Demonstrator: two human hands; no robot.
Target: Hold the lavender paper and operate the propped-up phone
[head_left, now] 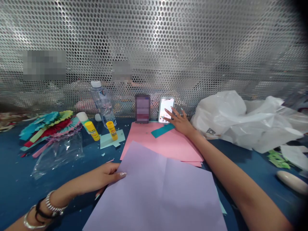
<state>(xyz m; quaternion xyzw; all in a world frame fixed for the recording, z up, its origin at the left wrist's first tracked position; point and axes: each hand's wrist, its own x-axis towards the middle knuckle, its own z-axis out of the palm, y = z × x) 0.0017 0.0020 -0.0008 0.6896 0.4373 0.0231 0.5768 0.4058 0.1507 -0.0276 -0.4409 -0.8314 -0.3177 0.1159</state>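
Observation:
A large lilac paper sheet [158,189] lies in front of me, over a pink sheet [166,142] on the blue table. My left hand [106,176] rests on the lilac sheet's left edge, thumb on top and fingers under it. My right hand [179,120] reaches far forward, fingers spread, touching the lit screen of a phone [166,109] that leans upright against the perforated metal screen. A teal paper strip [162,131] lies on the pink sheet just under that hand.
Two yellow glue sticks [92,130] and a water bottle [103,103] stand at the back left, beside folded paper fans [48,126] and a clear plastic bag [57,154]. White plastic bags [240,120] fill the right. A perforated metal screen [154,48] walls the far edge.

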